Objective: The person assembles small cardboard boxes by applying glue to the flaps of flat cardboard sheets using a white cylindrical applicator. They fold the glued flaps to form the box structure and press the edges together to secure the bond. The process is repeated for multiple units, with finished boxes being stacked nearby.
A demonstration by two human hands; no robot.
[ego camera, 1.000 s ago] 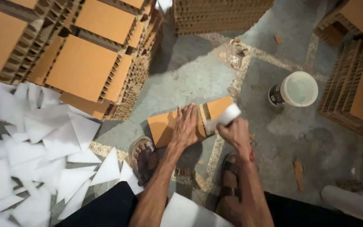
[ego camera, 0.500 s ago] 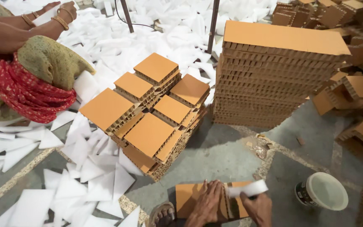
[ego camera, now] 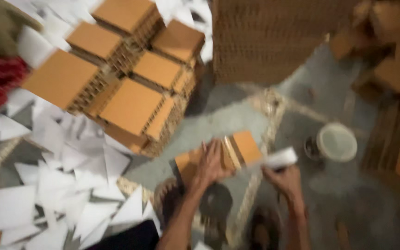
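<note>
Head camera, blurred, looking down at a grey concrete floor (ego camera: pixel 218 120). The left hand (ego camera: pixel 210 163) lies flat, fingers spread, on an orange cardboard pad (ego camera: pixel 218 157) lying on the floor in front of the person. The right hand (ego camera: pixel 284 178), just right of the pad, is closed around a white paper strip (ego camera: pixel 279 158). A white-lidded tub (ego camera: pixel 335 142) stands nearby. Stacked orange cardboard blocks (ego camera: pixel 130 104) and scattered white paper sheets (ego camera: pixel 47 185) lie left.

Left hand (ego camera: pixel 210 164) flat, right hand (ego camera: pixel 284 178) gripping.
</note>
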